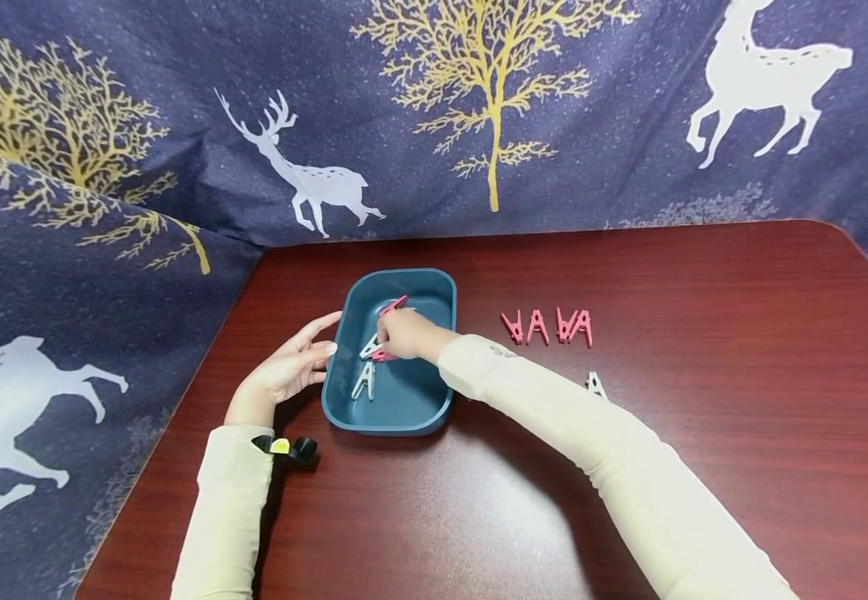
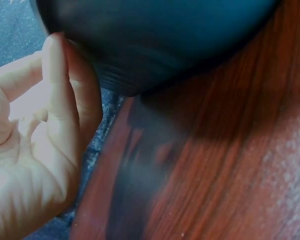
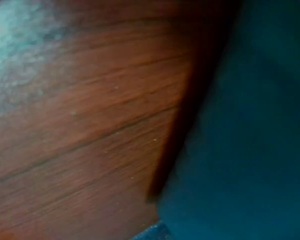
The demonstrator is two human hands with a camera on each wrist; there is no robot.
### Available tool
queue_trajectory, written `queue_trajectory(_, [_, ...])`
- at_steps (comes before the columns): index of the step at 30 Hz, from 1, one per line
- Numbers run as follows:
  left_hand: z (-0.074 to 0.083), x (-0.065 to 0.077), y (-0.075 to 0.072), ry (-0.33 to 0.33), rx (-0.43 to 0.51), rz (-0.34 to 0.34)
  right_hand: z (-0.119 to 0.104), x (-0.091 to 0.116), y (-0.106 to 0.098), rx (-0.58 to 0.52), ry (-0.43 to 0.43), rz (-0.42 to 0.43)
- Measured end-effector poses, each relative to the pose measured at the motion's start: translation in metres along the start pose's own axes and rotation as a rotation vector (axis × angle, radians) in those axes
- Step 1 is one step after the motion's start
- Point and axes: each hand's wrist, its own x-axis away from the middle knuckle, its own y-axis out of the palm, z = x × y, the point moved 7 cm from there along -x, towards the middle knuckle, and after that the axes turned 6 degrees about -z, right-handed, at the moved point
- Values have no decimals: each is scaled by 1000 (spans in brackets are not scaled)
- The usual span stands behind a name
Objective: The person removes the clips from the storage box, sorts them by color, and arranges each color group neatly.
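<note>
A dark teal bin (image 1: pixel 388 429) stands on the table, with clothespins lying inside. My left hand (image 1: pixel 291 362) is at its left side, thumb and fingers spread against the outer wall; in the left wrist view the fingertips meet the bin (image 2: pixel 170 45). The right hand (image 1: pixel 407 333) reaches down into the bin with its fingers curled. Close around those fingers are a red clothespin (image 1: pixel 394 305), a white clothespin (image 1: pixel 369 347) and another bit of red at the fingertips. I cannot tell whether they pinch one. Nearer me lies a second white clothespin (image 1: pixel 363 381).
Several red clothespins (image 1: pixel 537 326) lie in a row on the table (image 1: pixel 704 333) right of the bin. A white clothespin (image 1: pixel 594 384) sits beyond the right sleeve, partly hidden by it. A patterned blue cloth (image 1: pixel 434 192) hangs behind the table and along its left side.
</note>
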Motion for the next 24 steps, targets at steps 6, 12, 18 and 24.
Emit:
queue_trajectory(6, [0, 0, -1, 3, -3, -3, 4, 1, -3, -55, -34, 9])
queue_trajectory(12, [-2, 1, -1, -4, -10, 3, 6, -1, -4, -124, -96, 14])
queue_trajectory(18, [-3, 1, -3, -6, -25, 10, 9, 0, -4, -283, -98, -22])
queue_trajectory(24, [-1, 0, -3, -6, -26, 10, 15, 2, -4, -460, -15, -51])
